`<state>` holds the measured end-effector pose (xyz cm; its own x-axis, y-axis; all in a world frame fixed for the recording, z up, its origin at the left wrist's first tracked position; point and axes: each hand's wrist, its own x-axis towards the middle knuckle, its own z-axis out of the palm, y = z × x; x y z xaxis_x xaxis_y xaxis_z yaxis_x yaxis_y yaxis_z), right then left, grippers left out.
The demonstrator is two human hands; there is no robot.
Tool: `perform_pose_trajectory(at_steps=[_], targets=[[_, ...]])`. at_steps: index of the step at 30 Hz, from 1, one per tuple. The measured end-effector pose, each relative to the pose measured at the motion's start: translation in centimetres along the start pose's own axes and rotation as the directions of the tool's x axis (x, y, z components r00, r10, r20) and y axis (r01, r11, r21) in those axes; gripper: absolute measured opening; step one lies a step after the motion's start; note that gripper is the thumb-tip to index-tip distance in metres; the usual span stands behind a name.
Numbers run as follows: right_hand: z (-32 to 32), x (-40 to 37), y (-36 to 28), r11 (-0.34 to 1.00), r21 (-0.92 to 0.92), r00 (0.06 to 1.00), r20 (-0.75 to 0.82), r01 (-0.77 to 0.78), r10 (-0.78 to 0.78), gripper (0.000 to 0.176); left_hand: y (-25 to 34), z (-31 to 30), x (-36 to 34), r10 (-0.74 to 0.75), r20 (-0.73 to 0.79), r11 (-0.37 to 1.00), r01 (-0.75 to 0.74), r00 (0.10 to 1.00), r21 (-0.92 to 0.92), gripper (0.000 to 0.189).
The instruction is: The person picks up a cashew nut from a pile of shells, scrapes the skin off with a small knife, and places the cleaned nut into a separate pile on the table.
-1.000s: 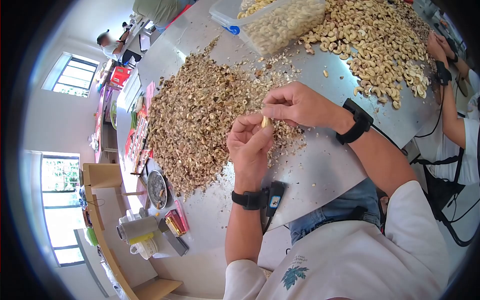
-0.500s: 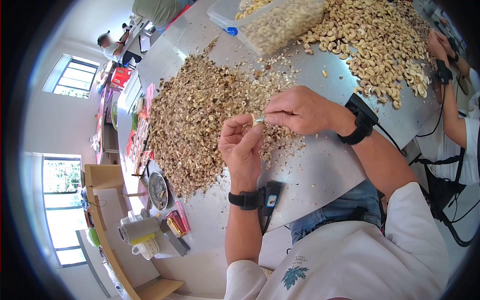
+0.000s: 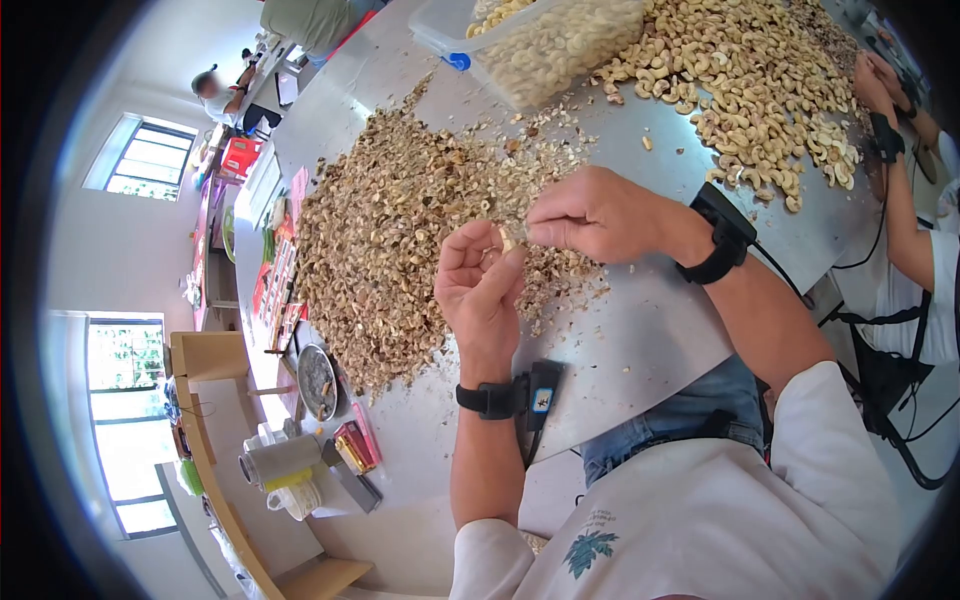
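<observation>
My left hand [image 3: 480, 295] pinches a small pale cashew nut [image 3: 505, 241] between thumb and fingertips, above the near edge of a big heap of brown shell scraps [image 3: 400, 230]. My right hand [image 3: 590, 215] meets it from the right, fingertips pinched against the same nut; whether they hold a small tool is too fine to see. Both wrists carry black bands. A heap of peeled cashew kernels [image 3: 760, 90] lies at the far right of the metal table [image 3: 650, 340].
A clear plastic tub of kernels [image 3: 550, 40] stands at the back. A co-worker's hands [image 3: 880, 100] work at the far right edge of the table. A metal bowl [image 3: 313, 380], cans and a cup sit at the left end. Another person sits far off at the back left.
My left hand has shifted slightly left and up with the nut, and my right fingertips have followed, now pinching at the nut's top. The heaps have not moved.
</observation>
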<state>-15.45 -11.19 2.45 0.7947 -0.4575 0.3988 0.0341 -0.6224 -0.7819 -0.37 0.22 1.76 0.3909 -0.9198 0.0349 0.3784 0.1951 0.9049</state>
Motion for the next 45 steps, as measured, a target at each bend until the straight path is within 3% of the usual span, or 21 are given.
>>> perform_pose_trajectory(at_steps=[11, 14, 17, 20, 26, 29, 33, 35, 41, 45], targets=[[1.4, -0.2, 0.1, 0.935, -0.332, 0.979, -0.116, 0.124, -0.171, 0.017, -0.1, -0.4, 0.3, -0.025, -0.013, 0.999, 0.025, 1.0, 0.04, 0.038], [1.3, -0.2, 1.8, 0.964, -0.267, 0.973, -0.224, 0.0, -0.062, 0.018, 0.1, -0.2, 0.2, -0.016, 0.036, 0.999, 0.014, 0.999, 0.043, 0.04], [0.5, -0.1, 1.1, 0.996, -0.077, 0.989, -0.145, -0.04, 0.028, 0.018, 0.0, -0.1, 0.1, -0.039, 0.03, 0.998, 0.04, 0.999, -0.057, 0.043], [0.2, -0.2, 0.7, 0.994, 0.111, 1.0, -0.001, -0.01, 0.01, 0.016, -0.1, -0.2, 0.2, -0.033, 0.029, 0.996, 0.036, 0.999, -0.083, 0.045], [0.2, -0.4, 0.5, 0.998, -0.006, 0.998, -0.008, 0.059, -0.059, 0.016, -0.2, -0.4, 0.0, -0.006, 0.113, 1.0, 0.006, 0.994, 0.008, 0.047], [0.5, -0.4, 1.0, 0.988, -0.155, 0.994, -0.106, -0.002, -0.015, 0.018, -0.3, -0.8, 0.3, 0.006, 0.128, 0.997, -0.016, 0.992, 0.073, 0.049], [-0.1, -0.3, 1.7, 0.966, -0.187, 0.974, -0.171, -0.178, 0.146, 0.026, -0.2, -0.8, 0.4, -0.041, 0.136, 0.993, 0.056, 0.99, -0.105, 0.045], [-0.3, -0.3, 1.4, 0.977, -0.128, 0.971, -0.19, -0.17, 0.144, 0.022, -0.2, -1.2, 0.6, -0.09, 0.113, 0.962, 0.116, 0.989, -0.246, 0.041], [-0.2, -0.4, 2.8, 0.89, -0.42, 0.954, -0.295, -0.179, 0.052, 0.025, -0.5, -1.5, 0.7, -0.17, 0.13, 0.878, 0.21, 0.977, -0.429, 0.036], [-1.2, -0.5, 2.5, 0.821, -0.548, 0.96, -0.281, -0.162, 0.003, 0.019, -0.8, -2.1, 1.0, -0.186, 0.166, 0.862, 0.242, 0.968, -0.446, 0.036]])
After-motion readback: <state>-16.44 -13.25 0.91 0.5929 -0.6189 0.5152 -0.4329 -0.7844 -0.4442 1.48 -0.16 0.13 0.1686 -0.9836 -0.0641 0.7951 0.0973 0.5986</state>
